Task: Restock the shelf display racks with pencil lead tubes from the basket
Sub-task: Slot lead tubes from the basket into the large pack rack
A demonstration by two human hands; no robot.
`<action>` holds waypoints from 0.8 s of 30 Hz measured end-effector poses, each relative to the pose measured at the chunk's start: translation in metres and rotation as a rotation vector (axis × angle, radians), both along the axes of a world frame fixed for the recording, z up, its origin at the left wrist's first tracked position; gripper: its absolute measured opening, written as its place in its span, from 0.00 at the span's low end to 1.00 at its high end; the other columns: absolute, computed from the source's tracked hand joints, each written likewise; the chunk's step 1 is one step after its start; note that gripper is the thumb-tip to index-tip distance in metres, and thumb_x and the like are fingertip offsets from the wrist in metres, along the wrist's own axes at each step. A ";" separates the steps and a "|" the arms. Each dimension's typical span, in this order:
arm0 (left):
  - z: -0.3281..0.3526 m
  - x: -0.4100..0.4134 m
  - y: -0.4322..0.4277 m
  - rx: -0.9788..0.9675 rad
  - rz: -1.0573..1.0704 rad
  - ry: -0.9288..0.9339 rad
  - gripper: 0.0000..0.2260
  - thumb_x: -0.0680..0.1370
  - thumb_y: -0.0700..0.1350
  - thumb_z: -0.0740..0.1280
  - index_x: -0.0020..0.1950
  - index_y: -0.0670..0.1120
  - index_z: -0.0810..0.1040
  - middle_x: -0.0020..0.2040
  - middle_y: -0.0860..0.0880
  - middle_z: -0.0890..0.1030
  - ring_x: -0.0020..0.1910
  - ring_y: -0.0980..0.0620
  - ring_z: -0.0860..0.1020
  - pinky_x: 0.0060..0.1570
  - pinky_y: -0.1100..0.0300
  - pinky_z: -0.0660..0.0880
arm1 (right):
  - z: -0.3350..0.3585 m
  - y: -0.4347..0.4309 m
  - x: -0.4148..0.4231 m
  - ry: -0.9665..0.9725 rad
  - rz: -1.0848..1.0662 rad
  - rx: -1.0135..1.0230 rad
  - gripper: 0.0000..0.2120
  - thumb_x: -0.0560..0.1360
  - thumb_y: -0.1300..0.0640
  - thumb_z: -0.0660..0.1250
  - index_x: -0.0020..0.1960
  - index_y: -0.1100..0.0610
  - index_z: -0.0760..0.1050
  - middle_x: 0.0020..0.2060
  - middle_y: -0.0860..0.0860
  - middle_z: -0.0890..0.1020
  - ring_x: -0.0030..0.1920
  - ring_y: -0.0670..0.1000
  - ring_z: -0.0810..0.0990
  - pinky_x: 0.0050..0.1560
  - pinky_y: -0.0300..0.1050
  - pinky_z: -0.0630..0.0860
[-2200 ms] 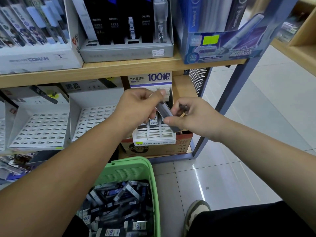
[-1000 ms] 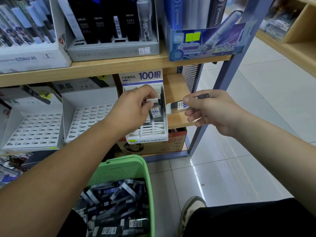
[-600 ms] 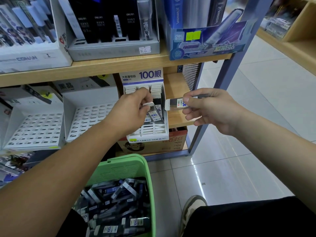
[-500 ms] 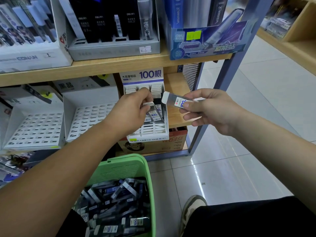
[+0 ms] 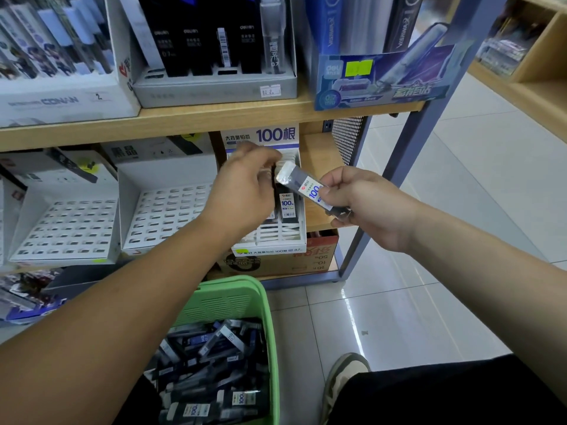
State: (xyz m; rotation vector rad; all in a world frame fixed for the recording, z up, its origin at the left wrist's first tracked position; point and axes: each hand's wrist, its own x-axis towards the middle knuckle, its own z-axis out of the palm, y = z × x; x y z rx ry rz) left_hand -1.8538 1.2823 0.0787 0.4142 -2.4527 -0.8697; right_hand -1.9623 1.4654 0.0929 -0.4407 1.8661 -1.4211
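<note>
A small white display rack (image 5: 270, 237) with a "100" header card stands on the lower shelf. One dark pencil lead tube (image 5: 287, 204) stands in it at the right. My left hand (image 5: 245, 188) hovers over the rack's upper part, blurred, fingers loose, and I see nothing in them. My right hand (image 5: 362, 207) pinches another lead tube (image 5: 302, 185) just right of the rack, its white cap tilted up and left toward the rack top. Below, a green basket (image 5: 227, 302) on the floor holds several more tubes (image 5: 208, 363).
Two white perforated racks (image 5: 165, 216) (image 5: 64, 231) stand to the left on the same shelf. The wooden upper shelf (image 5: 214, 115) carries boxed pens. A cardboard box (image 5: 310, 259) sits under the small rack. A blue shelf post (image 5: 414, 142) rises on the right; my shoe (image 5: 343, 375) is on the tiled floor.
My left hand has let go of the tube it was seating in the rack and lifted slightly. My right hand has turned its tube cap-first and moved it toward the rack.
</note>
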 end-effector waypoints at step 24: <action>-0.001 0.055 -0.060 0.122 -0.037 -0.130 0.08 0.77 0.41 0.74 0.53 0.53 0.81 0.43 0.52 0.83 0.41 0.54 0.79 0.49 0.50 0.81 | -0.037 -0.079 0.022 0.506 0.225 0.082 0.02 0.76 0.60 0.75 0.46 0.55 0.83 0.42 0.56 0.86 0.42 0.54 0.84 0.53 0.56 0.82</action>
